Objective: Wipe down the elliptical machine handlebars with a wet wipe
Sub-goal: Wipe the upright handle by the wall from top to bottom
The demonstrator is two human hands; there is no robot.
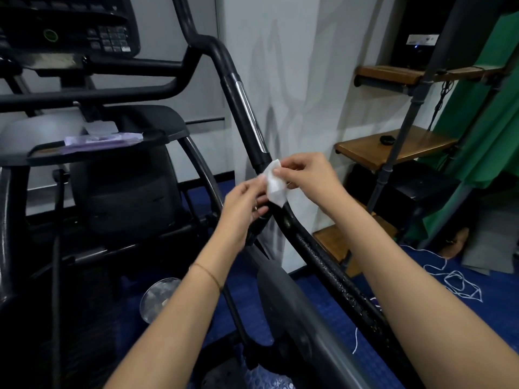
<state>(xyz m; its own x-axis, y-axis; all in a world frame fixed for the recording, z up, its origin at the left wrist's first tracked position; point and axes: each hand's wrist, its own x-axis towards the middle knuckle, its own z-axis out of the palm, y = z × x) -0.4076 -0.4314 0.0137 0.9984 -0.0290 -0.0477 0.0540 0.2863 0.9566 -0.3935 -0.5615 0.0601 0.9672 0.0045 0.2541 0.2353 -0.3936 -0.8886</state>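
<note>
2 forearms reach in from the near edge. The left hand (pixel 244 203) and right hand (pixel 309 175) each pinch an edge of the wet wipe (pixel 273 185), both grips clenched on it, apparently spreading it so it can wrap the bar. The wipe hangs just in front of the right handlebar (pixel 247 108), below its shiny strip. Farther left, a purple wipe pack (pixel 101 140) lies on the machine's tray (pixel 168 127), handy for a refill; the console (pixel 70 29) sits beyond.
</note>
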